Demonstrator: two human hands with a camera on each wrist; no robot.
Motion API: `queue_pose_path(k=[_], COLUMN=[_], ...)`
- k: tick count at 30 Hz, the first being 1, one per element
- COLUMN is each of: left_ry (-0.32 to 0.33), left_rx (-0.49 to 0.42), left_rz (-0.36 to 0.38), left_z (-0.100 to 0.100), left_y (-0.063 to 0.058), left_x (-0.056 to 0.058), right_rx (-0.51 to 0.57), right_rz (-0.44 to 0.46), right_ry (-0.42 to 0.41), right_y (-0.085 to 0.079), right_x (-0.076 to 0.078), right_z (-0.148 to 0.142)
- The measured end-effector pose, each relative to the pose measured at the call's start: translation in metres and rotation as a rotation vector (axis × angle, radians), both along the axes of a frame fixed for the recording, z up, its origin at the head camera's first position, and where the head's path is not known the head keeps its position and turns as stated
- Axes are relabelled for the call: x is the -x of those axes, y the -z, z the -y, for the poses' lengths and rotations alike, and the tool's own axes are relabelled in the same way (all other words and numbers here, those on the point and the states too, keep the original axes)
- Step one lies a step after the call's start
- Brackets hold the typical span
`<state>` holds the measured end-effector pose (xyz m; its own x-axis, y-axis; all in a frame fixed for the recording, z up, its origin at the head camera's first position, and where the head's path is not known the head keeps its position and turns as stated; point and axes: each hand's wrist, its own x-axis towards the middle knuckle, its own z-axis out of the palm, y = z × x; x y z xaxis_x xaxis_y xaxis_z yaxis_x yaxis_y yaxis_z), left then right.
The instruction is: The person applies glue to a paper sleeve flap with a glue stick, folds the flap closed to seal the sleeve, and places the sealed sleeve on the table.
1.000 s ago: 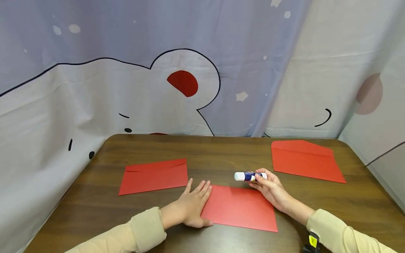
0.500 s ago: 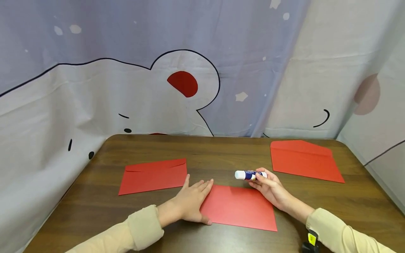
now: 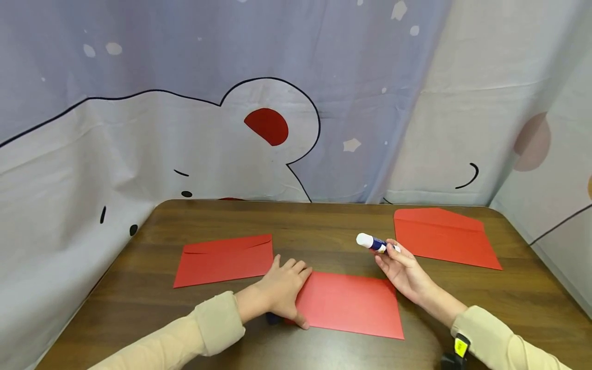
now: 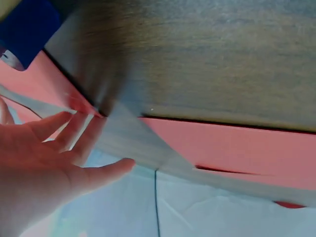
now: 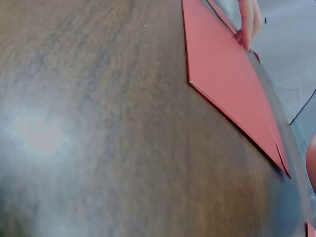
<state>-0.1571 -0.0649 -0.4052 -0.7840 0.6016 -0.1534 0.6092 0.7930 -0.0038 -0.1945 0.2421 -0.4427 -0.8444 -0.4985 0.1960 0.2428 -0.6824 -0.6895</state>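
Note:
A red envelope (image 3: 351,303) lies flat at the front middle of the table, smooth side up. Over its left end rests my left hand (image 3: 284,290), thumb at the near edge and fingers spread toward the far edge. In the left wrist view the fingertips touch the envelope's far corner. Above the envelope's far right corner, my right hand (image 3: 407,270) pinches a glue stick (image 3: 376,244) with a blue label; its white end points left and slightly up. Only a sliver of that hand shows in the right wrist view. A dark blue object (image 4: 27,32) sits near my left wrist.
Another red envelope (image 3: 226,259) lies at the left, flap side up. At the back right is a third red envelope (image 3: 448,241) with its flap unfolded. Behind the wooden table (image 3: 324,221) hangs a printed curtain (image 3: 361,103).
My right hand has lifted the glue stick up and to the right and tilted it. The fingers of my left hand have bent a little at the envelope's left end.

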Motion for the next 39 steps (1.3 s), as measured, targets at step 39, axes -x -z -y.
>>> queue_pose_path(k=[39], left_ry=[-0.303], left_rx=[-0.957], left_rz=[0.669], left_z=[0.071], left_y=[-0.040], left_x=[0.043], right_rx=[0.089], right_rz=[-0.084], right_ry=[-0.049], right_y=[0.001], right_x=[-0.007], right_z=[-0.028])
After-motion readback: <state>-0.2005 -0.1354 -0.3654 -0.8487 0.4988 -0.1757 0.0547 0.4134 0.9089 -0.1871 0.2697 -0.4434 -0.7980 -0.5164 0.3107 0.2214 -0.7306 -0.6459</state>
